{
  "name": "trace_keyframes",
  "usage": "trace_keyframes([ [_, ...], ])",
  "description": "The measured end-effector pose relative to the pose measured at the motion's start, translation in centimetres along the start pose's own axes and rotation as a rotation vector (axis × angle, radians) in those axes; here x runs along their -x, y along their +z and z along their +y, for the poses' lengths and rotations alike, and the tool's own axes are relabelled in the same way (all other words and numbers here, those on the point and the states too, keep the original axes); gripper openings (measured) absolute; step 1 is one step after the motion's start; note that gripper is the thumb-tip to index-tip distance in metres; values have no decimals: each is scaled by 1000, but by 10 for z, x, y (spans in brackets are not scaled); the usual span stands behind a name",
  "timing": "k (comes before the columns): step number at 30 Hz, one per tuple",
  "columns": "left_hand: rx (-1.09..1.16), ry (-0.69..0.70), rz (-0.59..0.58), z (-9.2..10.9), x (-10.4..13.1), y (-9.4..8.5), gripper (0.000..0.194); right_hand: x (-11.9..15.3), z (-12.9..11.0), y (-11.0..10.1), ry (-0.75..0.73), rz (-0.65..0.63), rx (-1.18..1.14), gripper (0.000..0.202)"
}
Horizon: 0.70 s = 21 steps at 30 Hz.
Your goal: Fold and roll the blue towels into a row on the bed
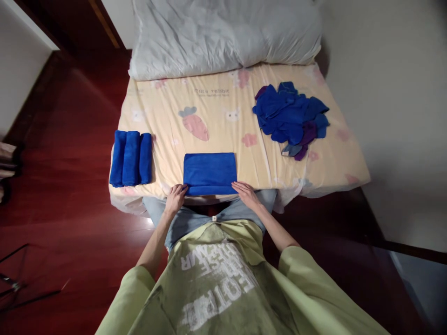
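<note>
A blue towel (209, 170) lies spread as a flat rectangle at the bed's near edge, in front of my body. Its near edge is turned over into a narrow strip. My left hand (176, 198) grips the left end of that strip, fingers bent over the corner. At the opposite end, my right hand (247, 193) has its fingers together on the right corner; the thumb is partly hidden. Three blue rolled towels (131, 159) lie side by side to the left. Over to the right sits a loose heap of crumpled blue and purple cloths (289, 114).
The bed (167, 121) has a yellow sheet printed with a carrot and rabbits. A large grey-white bundled quilt (223, 37) lies across its far end. A wall (391, 102) stands at the right. Black stand legs (16, 284) are on the red floor, lower left.
</note>
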State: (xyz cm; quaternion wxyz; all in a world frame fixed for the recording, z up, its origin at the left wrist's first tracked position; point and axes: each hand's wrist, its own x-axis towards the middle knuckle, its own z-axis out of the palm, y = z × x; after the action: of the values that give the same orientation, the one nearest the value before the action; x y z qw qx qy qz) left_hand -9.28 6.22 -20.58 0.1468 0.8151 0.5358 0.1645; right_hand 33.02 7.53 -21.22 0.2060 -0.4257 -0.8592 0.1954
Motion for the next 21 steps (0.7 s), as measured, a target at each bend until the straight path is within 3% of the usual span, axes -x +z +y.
trace_keyframes([
  [4, 228, -54, 60, -12, -2, 2, 42, -2, 4, 3, 111, 88, -159, 49],
  [9, 342, -231, 150, -16, -7, 10, 33, -5, 13, 18, 385, 173, -369, 35],
  [13, 316, -331, 142, -15, -16, 14, 38, -16, 19, 21, 554, 185, -400, 43],
  [21, 169, -431, 74, -12, -43, 8, 41, -39, 25, 21, 617, 244, -330, 55],
])
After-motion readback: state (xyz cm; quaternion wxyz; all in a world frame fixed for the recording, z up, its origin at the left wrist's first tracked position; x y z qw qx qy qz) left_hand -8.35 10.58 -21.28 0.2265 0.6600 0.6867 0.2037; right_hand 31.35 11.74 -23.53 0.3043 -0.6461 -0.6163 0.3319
